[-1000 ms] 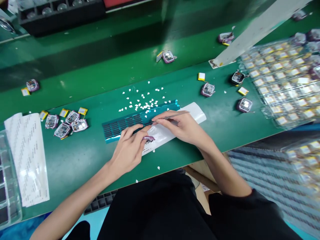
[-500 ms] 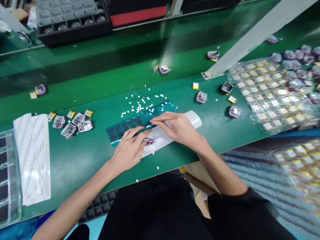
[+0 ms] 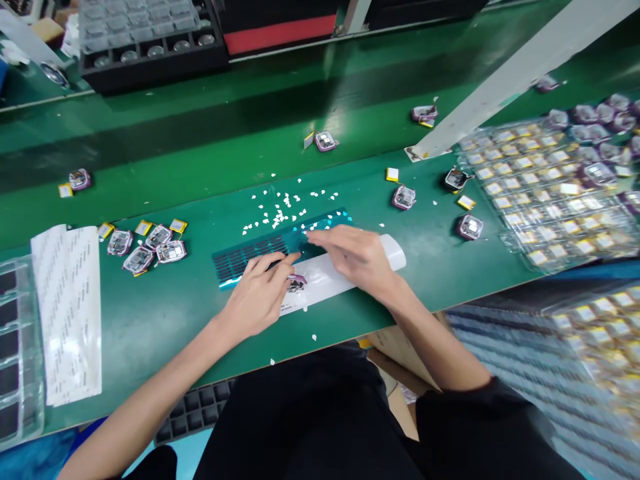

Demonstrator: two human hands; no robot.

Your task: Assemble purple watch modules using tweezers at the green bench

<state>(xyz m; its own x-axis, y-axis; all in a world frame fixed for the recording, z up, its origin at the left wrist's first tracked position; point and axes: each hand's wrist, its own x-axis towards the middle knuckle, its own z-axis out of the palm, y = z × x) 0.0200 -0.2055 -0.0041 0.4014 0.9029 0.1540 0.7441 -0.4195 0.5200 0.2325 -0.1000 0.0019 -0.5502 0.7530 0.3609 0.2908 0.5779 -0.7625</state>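
My left hand (image 3: 263, 290) is closed around a small purple-rimmed watch case (image 3: 297, 283), mostly hidden by its fingers. The index fingertip reaches over the teal sticker sheet (image 3: 250, 259), which carries rows of black pieces. My right hand (image 3: 357, 257) is pinched over the right part of that sheet, blurred by motion. A slim pair of tweezers shows in it in the earlier picture and can hardly be made out now. Beneath both hands lies a white backing strip (image 3: 325, 280), curled at its right end. Little white flakes (image 3: 283, 213) are scattered just behind the teal sheet.
Several opened watch cases with yellow batteries (image 3: 157, 237) lie at left, beside white printed strips (image 3: 73, 313). At right are more cases (image 3: 470, 227), a clear tray of batteries (image 3: 540, 193) and a slanting white post (image 3: 500, 87). A black tray (image 3: 155, 63) stands at the back left.
My right hand has shifted slightly, with its fingertips higher above the teal sheet and the tweezers now blurred. My left hand stays on the watch case. The whole view has shifted a little.
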